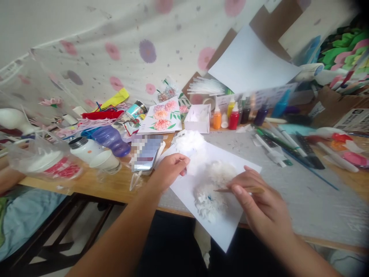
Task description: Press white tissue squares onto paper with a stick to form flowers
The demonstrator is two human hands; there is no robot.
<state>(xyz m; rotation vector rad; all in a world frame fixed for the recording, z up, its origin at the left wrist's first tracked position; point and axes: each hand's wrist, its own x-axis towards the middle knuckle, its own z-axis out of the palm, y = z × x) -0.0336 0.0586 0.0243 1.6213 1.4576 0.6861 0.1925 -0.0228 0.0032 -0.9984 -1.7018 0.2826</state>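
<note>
My left hand (pixel 172 170) is closed in a pinch, with a thin white piece (pixel 195 163) at its fingertips; blur hides its exact shape. In my right hand (pixel 261 198) is a slim wooden stick (pixel 255 190), held like a pen, its dark pointed end reaching left over a pile of white petal-like scraps (pixel 211 196). A small blue spot shows among those scraps. Under them lies a white sheet of paper (pixel 226 240), which overhangs the table's front edge. Another fluffy white heap (pixel 188 140) sits at the sheet's far corner.
Paint bottles, among them a red one (pixel 233 117), stand behind the sheet beside a small white box (pixel 197 119). Pens and brushes (pixel 284 142) lie to the right. A phone (pixel 147 154), a paper cup (pixel 106 163) and a bagged tub (pixel 52 163) are leftward. Another person's arm (pixel 10 179) shows far left.
</note>
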